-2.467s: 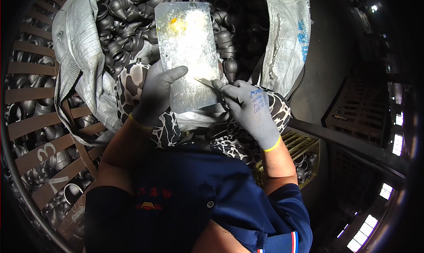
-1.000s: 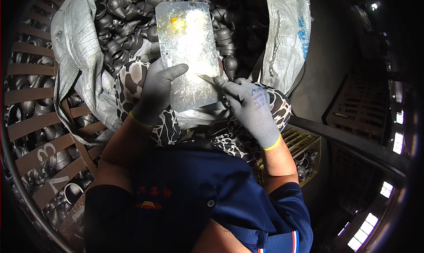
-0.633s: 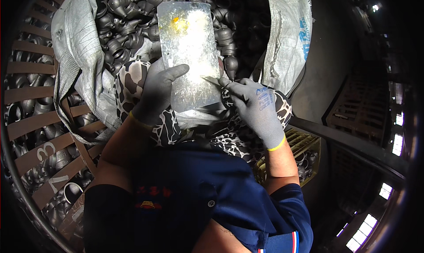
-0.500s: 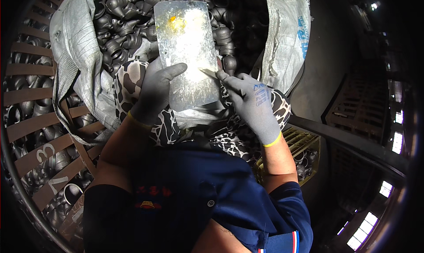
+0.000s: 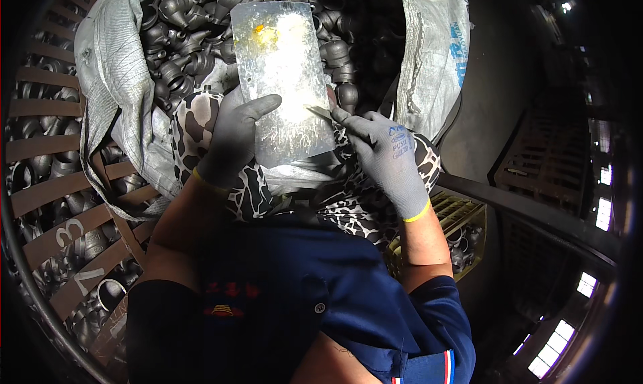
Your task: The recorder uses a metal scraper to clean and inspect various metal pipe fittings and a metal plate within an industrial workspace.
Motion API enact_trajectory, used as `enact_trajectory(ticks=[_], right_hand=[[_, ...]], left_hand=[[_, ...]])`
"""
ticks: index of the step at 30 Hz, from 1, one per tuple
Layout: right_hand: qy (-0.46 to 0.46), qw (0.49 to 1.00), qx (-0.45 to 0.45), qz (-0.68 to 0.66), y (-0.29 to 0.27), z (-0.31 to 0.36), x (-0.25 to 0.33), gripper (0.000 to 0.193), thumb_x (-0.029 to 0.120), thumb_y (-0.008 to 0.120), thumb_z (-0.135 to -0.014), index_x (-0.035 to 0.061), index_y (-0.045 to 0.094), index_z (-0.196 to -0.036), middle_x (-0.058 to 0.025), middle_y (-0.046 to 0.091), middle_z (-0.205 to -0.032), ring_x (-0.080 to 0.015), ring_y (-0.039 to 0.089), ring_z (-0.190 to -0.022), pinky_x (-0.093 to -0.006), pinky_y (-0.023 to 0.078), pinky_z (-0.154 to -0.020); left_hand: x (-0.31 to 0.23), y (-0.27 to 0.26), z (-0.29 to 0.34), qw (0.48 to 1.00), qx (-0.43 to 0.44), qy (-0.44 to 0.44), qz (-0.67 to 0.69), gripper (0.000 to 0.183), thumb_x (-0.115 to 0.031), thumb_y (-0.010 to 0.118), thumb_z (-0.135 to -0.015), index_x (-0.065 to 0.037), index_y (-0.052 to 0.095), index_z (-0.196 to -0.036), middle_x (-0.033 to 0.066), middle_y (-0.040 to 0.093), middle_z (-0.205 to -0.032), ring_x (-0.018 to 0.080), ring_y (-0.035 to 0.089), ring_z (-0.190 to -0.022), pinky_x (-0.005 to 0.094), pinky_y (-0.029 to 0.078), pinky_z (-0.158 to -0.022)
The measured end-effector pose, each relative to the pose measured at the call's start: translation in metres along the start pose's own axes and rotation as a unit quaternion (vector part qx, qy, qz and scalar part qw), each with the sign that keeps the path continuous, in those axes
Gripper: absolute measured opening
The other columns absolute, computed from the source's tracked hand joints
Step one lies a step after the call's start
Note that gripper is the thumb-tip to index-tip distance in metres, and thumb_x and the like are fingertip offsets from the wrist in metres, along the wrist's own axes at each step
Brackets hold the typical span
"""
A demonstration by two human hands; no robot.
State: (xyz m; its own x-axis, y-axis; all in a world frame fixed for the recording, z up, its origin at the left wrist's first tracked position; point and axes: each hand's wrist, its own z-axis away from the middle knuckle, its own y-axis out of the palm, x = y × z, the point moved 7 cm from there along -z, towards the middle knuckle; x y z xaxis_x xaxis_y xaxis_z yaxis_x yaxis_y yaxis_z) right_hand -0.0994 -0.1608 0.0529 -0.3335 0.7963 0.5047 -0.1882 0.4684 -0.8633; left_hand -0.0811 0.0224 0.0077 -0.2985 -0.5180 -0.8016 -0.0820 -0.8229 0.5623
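A scuffed, see-through rectangular plastic sheet [image 5: 288, 69] is held up over my lap, glaring white in the light, with a yellow-orange smear near its far left corner. My left hand [image 5: 238, 126], in a grey glove, grips its left edge, thumb laid on top and the other fingers hidden beneath. At the right edge my right hand [image 5: 375, 143], gloved in the same grey, pinches a small thin blade-like tool [image 5: 319, 111] between thumb and fingers. The tool's tip lies against the sheet's surface; glare blurs its outline. Some right-hand fingers are hidden.
Beyond the sheet, a white woven sack [image 5: 429, 62] stands open, full of dark metal pipe fittings [image 5: 177, 72]. At left is a brown slatted metal crate [image 5: 47, 143] holding more fittings. A yellow basket [image 5: 462, 213] with fittings sits beneath a dark rail [image 5: 529, 213] at right.
The sheet has shifted very slightly left with my left hand. My right hand and the blade-like tool have barely moved against it.
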Motion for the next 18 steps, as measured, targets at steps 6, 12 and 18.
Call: enact_trajectory(ticks=[6, 12, 18], right_hand=[[-0.015, 1.0, 0.015, 0.018, 0.002, 0.004, 0.002, 0.033, 0.011, 0.062, -0.083, 0.0203, 0.067, -0.114, -0.0099, 0.061, -0.082, -0.0291, 0.063, -0.076, -0.0377, 0.05, -0.066], [-0.011, 1.0, -0.018, -0.022, 0.007, 0.002, 0.0, 0.035, 0.01, 0.062, -0.083, 0.0204, 0.066, -0.116, -0.0103, 0.061, -0.084, -0.0295, 0.063, -0.077, -0.0385, 0.05, -0.067], [0.019, 1.0, -0.006, -0.014, 0.001, 0.001, -0.002, 0.032, 0.012, 0.062, -0.084, 0.0193, 0.067, -0.115, -0.0107, 0.062, -0.09, -0.0298, 0.063, -0.079, -0.0387, 0.05, -0.068]], left_hand=[[0.003, -0.003, 0.0, 1.0, -0.005, -0.004, -0.008, 0.041, 0.0, 0.043, -0.091, 0.011, 0.043, -0.131, 0.0211, 0.057, -0.122, 0.0284, 0.06, -0.109, 0.0378, 0.049, -0.097], [0.002, -0.001, -0.001, 1.0, 0.002, -0.002, 0.003, 0.042, -0.001, 0.042, -0.091, 0.011, 0.042, -0.131, 0.0218, 0.057, -0.123, 0.0287, 0.06, -0.11, 0.0383, 0.048, -0.097], [-0.004, 0.007, 0.002, 1.0, 0.014, 0.001, 0.015, 0.043, -0.001, 0.042, -0.091, 0.011, 0.04, -0.132, 0.022, 0.056, -0.124, 0.029, 0.059, -0.112, 0.0385, 0.048, -0.098]])
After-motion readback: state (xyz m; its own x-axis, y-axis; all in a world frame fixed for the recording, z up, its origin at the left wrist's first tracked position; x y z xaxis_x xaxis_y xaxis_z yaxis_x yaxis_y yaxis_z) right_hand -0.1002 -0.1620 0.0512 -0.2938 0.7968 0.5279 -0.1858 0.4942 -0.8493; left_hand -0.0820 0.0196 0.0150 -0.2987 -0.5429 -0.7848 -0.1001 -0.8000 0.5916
